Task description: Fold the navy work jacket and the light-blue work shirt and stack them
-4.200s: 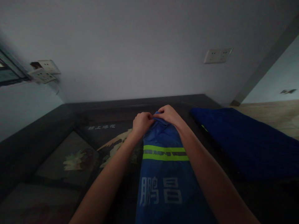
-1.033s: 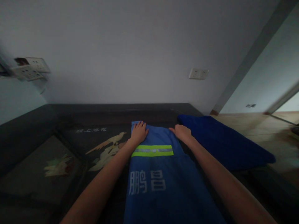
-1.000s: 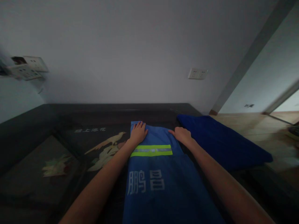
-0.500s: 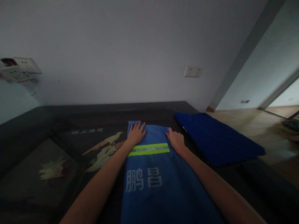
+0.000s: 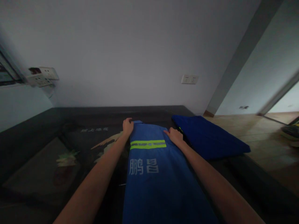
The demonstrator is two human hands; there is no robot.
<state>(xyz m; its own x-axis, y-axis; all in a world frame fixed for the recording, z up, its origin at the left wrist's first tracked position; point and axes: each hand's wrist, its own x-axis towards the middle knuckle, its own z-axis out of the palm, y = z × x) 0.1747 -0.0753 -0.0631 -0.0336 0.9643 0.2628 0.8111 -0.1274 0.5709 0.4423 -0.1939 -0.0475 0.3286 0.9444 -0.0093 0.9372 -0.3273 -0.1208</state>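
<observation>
A blue work garment with a yellow-green reflective band and pale characters lies lengthwise on a dark table, running from me to the far side. My left hand sits at the garment's far left corner, fingers curled over its edge. My right hand rests at the far right edge of the cloth, fingers bent and pressed on it.
A folded dark blue garment lies on the table to the right of my right hand. The table top bears a bird picture at the left. A wall with sockets stands behind; tiled floor lies at the right.
Earlier both hands pinched the garment's far end together. A second ago they lay flat on it. Now the left hand has slid to the left corner and curled on the edge.
</observation>
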